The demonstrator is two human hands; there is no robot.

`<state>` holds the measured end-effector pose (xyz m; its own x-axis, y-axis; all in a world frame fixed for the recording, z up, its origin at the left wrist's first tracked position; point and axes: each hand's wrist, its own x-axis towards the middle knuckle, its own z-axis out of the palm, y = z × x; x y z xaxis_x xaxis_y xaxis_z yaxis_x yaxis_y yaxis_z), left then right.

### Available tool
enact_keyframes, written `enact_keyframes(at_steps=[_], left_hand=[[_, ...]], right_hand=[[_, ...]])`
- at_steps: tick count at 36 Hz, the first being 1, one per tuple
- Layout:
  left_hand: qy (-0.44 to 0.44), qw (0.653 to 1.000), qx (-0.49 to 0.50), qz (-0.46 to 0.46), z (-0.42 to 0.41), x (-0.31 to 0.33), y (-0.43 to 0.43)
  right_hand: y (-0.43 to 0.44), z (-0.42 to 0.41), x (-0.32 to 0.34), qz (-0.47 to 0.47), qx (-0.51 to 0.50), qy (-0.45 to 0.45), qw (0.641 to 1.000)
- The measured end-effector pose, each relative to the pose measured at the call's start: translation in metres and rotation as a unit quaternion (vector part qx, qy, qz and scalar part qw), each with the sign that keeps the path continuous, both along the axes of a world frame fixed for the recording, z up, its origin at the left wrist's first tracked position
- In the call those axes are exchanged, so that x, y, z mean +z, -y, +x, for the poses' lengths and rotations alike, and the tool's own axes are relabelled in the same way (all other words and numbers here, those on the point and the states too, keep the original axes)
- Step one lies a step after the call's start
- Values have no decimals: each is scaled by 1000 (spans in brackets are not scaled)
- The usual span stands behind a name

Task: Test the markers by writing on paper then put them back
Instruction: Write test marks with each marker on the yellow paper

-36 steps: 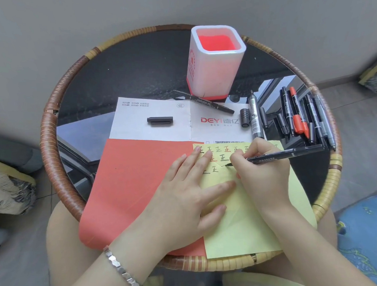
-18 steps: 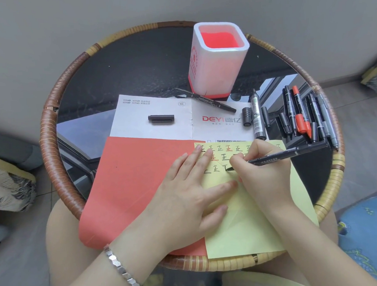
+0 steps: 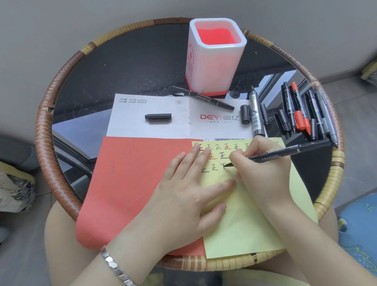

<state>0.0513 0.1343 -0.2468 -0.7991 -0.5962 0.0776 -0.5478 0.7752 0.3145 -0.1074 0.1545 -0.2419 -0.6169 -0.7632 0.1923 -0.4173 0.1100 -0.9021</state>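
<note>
The right hand [image 3: 264, 172] has its fingers [image 3: 238, 157] pinched round a black marker [image 3: 291, 151], tip down on the yellow paper [image 3: 251, 226] beside rows of written characters (some black, some red). The left hand [image 3: 185, 199] lies flat, fingers spread and grasping nothing, pressing the yellow paper where it overlaps a red sheet [image 3: 130, 177]. Above lies a white leaflet [image 3: 139, 127] with a loose black cap [image 3: 158, 118] on it. More markers [image 3: 300, 114] lie clustered at the table's right rim [image 3: 333, 175], and a white pen holder [image 3: 216, 57] stands at the far side
</note>
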Motion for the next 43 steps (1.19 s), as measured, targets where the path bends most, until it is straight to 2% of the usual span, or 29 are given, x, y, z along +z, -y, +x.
enact_keyframes(at_steps=[17,25,27,31,33,39,43], left_hand=[[-1,1000,-2,2,0,1,0],[-2,1000,-1,6,0,0,0],[-1,1000,0,5,0,0,0],[1,1000,1,6,0,0,0],[-1,1000,2,7,0,0,0],[-4,1000,2,8,0,1,-1],[-3,1000,0,3,1,0,-1]], right_hand=[[-2,1,-1,-3,36,-5,999],[-4,2,3,-7,-7,-31,999],[-3,2,3,-7,-20,-19,1000],[-1,-2,1,-47,-50,79,995],[-1,-2,1,-60,-53,91,993],[-6,-10,11,-44,38,105,993],[-15,-28,18,8,92,24,995]])
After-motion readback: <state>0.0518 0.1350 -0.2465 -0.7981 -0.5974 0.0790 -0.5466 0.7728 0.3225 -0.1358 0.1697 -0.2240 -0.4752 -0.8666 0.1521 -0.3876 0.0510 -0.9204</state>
